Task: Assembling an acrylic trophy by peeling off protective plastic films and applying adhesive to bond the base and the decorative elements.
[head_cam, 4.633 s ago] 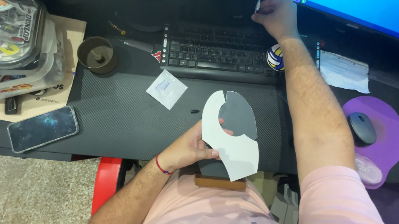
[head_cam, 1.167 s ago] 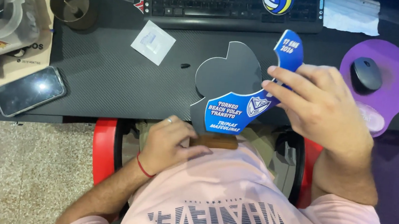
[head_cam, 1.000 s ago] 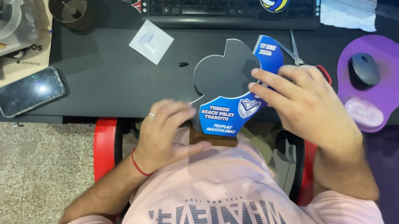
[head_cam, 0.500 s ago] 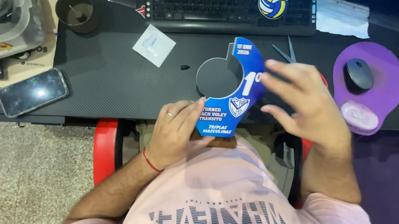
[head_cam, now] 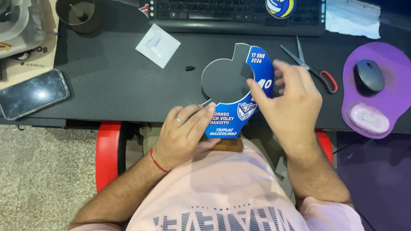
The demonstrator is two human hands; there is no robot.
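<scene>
- Since half a second ago, my right hand (head_cam: 290,100) has slid in over the blue trophy plaque (head_cam: 238,101), whose face now reads flatter to the camera.
- Left hand (head_cam: 184,133) grasps the plaque's lower edge, fingers (head_cam: 200,122) curled around it, just above its wooden base (head_cam: 227,144) at my lap.
- Right fingers (head_cam: 261,93) press on the blue sticker, spread and released, not pinching.
- I judge smoothing works best from the centre outward, keeping the left grip steady.
- Scissors (head_cam: 309,65) lie on the table (head_cam: 110,78), just behind the right hand.
</scene>
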